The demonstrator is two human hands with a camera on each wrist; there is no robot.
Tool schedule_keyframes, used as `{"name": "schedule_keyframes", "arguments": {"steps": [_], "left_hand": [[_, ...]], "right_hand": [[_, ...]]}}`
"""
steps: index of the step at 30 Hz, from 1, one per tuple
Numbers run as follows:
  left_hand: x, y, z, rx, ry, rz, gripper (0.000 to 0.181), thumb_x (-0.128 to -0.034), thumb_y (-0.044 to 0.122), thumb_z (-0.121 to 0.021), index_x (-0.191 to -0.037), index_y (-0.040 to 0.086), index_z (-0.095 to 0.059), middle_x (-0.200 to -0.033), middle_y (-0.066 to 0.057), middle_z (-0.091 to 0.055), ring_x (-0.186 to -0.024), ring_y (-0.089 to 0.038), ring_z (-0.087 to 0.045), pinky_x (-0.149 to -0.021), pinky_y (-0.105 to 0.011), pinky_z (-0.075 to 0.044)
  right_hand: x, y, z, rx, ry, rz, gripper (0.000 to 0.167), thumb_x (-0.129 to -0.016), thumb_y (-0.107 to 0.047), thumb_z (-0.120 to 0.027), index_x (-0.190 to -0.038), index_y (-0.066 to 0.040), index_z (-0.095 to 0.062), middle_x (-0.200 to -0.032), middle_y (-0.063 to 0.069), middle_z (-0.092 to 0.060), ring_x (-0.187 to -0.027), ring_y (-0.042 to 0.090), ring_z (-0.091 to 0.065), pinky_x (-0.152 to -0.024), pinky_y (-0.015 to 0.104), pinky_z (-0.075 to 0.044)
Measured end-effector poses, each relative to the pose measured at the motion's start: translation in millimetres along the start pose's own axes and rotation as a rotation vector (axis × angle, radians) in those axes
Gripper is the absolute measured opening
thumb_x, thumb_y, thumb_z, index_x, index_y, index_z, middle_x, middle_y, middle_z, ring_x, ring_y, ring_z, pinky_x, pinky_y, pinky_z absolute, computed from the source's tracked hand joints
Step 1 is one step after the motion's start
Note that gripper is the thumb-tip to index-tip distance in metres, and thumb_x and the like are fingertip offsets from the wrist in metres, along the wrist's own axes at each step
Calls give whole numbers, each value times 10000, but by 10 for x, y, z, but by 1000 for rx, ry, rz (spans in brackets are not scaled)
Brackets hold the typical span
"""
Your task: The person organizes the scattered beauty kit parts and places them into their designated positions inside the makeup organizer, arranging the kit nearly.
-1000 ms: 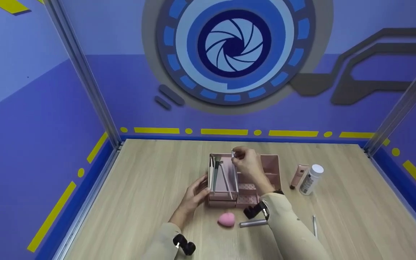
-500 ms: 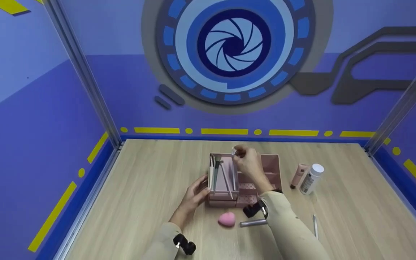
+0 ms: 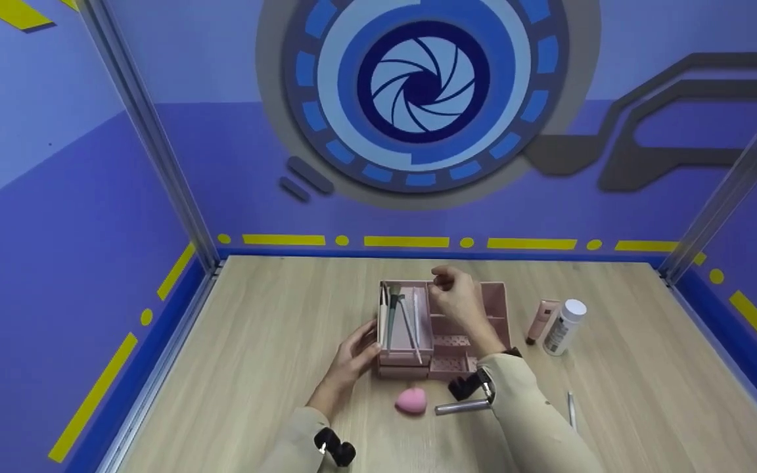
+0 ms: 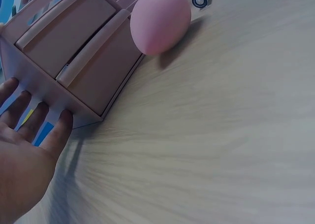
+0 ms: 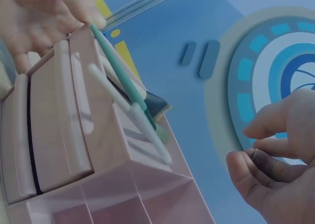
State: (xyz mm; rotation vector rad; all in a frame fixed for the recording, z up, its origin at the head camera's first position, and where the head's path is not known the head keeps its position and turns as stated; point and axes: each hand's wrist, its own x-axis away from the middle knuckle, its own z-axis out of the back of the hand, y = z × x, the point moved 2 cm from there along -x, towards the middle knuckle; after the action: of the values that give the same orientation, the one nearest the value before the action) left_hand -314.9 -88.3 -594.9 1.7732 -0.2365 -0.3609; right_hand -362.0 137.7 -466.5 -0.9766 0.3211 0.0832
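A pink makeup organizer [image 3: 405,371] with drawers stands mid-table. Several makeup brushes [image 3: 391,318] lie in its top left tray, along with a slim pale stick [image 3: 416,309]. My left hand [image 3: 347,358] rests with its fingers extended against the organizer's left side, as the left wrist view also shows. Over the back of the organizer hovers my right hand [image 3: 458,299], its fingers loosely bent. In the right wrist view that hand [image 5: 275,165] holds nothing between thumb and fingers.
A pink makeup sponge [image 3: 411,401] and a silver tube [image 3: 460,407] lie in front of the organizer. To its right are a pink squeeze tube [image 3: 541,322] and a white-capped bottle [image 3: 565,328]. A thin silver stick [image 3: 572,410] lies near the right forearm.
My right hand has let go of the slim pale stick, which now lies in the tray beside the brushes. The hand has shifted slightly right. My left hand stays put.
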Motion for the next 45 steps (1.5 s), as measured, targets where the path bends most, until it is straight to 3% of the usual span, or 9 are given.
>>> {"name": "schedule_keyframes", "arguments": {"steps": [15, 23, 30, 37, 45], "left_hand": [[5, -2, -5, 6, 28, 54, 654, -967, 191, -592, -1523, 46, -280, -1559, -162, -330, -1421, -261, -347, -1156, -430, -315], [-4, -1, -8, 14, 20, 23, 642, -965, 156, -588, -1514, 16, -286, -1547, -191, -337, -1403, -253, -371, -1123, -360, -371], [1, -6, -5, -4, 21, 13, 655, -966, 157, -583, -1515, -8, -265, -1545, -216, -327, -1403, -278, -367, -1105, -335, -388], [3, 11, -1, -14, 20, -16, 649, -975, 135, -565, -1508, -48, -243, -1532, -262, -322, -1386, -295, -386, -1042, -255, -435], [4, 7, -9, -33, 18, 21, 656, -975, 181, -574, -1521, 4, -257, -1559, -208, -308, -1429, -297, -329, -1116, -361, -376]], "right_hand": [[30, 51, 145, 49, 26, -29, 291, -784, -72, -698, -1074, -72, -723, -906, 59, -716, -842, 201, -670, -778, 342, -544], [86, 112, 264, 56, 18, -58, 307, -812, -79, -690, -1118, -62, -706, -959, 85, -721, -870, 214, -671, -797, 353, -546], [164, 190, 349, 37, 13, -35, 324, -807, -59, -686, -1127, -9, -691, -990, 171, -709, -882, 265, -676, -818, 383, -563], [234, 298, 439, -13, 5, -12, 315, -819, -40, -679, -1129, 17, -681, -982, 183, -701, -881, 276, -666, -752, 282, -561], [359, 442, 569, 11, -7, -13, 292, -834, -39, -684, -1124, -7, -675, -991, 190, -688, -881, 258, -647, -751, 261, -533]]}}
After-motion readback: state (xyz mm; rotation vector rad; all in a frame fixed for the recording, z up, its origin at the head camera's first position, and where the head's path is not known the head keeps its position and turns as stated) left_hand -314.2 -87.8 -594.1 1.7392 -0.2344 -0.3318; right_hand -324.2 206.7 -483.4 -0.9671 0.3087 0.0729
